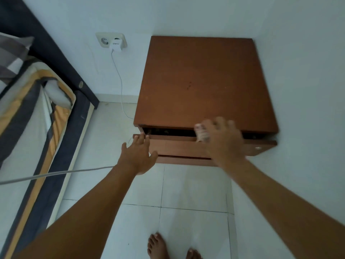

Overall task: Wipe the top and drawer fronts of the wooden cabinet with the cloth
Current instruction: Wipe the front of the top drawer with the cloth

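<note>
The wooden cabinet [203, 81] stands in the room's corner, its brown top bare. Its upper drawer [177, 146] is pulled out a little, leaving a dark gap under the top. My left hand [138, 156] holds the drawer's left end, fingers over its top edge and thumb on the front. My right hand [222, 141], blurred by motion, lies over the drawer's top edge near the middle. A pale cloth [201, 133] shows under its fingers, pressed against the drawer edge.
A bed with a striped mattress [33, 116] and dark frame fills the left side. A charger sits in a wall socket [112, 41], its white cable [119, 79] dropping to the tiled floor beside the cabinet. My bare feet [158, 245] stand below.
</note>
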{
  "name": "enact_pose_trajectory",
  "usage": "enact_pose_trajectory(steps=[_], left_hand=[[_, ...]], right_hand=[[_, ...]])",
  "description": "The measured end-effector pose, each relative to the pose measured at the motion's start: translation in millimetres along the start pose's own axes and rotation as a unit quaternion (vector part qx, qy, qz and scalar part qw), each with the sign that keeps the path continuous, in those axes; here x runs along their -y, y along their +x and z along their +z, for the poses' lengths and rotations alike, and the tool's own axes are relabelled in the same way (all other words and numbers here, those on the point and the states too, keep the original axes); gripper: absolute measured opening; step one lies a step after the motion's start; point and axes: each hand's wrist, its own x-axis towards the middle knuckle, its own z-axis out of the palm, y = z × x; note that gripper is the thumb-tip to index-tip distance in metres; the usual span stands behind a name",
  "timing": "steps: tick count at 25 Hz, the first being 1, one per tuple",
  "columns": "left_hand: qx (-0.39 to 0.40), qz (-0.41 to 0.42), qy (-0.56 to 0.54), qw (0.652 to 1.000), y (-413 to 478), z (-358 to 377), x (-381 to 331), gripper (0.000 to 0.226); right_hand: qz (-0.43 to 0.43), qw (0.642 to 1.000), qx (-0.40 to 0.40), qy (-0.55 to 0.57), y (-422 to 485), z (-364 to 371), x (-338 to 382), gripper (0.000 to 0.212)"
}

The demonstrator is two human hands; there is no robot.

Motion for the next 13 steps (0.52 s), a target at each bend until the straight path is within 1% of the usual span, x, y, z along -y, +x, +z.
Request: enact_pose_trajectory(steps=[1, 3, 5, 6, 7, 9, 11, 13], left_hand=[[-0.002, 0.001, 0.002, 1.000, 0.5, -0.4, -0.4, 0.072], [-0.005, 0.003, 0.015, 1.000, 1.0, 1.2, 2.8, 0.071], [-0.006, 0.003, 0.030, 1.000, -1.5, 4.9, 6.2, 0.072], [-0.010, 0.004, 0.036, 0.999, -2.9, 7.3, 6.6, 0.072], [-0.016, 0.004, 0.040, 0.999, -3.9, 9.3, 6.0, 0.072], [-0.021, 0.002, 0.042, 0.999, -4.2, 12.2, 3.9, 0.074], [-0.023, -0.003, 0.045, 0.999, -4.6, 14.0, 1.8, 0.076], [-0.020, -0.010, 0.048, 0.999, -5.0, 14.1, -1.3, 0.078]], right_hand=[[-0.050, 0.998, -0.016, 0.023, -0.3, 6.1, 32.1, 0.049], [-0.124, 0.992, -0.001, 0.022, -3.5, 24.8, 85.2, 0.052], [-0.151, 0.988, 0.038, -0.018, -12.3, 46.3, 108.2, 0.056], [-0.155, 0.987, 0.036, -0.038, -17.4, 54.2, 108.4, 0.059], [-0.162, 0.985, 0.019, -0.055, -21.1, 60.4, 103.2, 0.062], [-0.165, 0.985, -0.004, -0.055, -23.6, 68.3, 82.4, 0.066], [-0.132, 0.990, -0.022, -0.043, -21.2, 69.1, 47.4, 0.065], [-0.085, 0.994, -0.026, -0.065, -23.7, 69.0, 0.0, 0.059]])
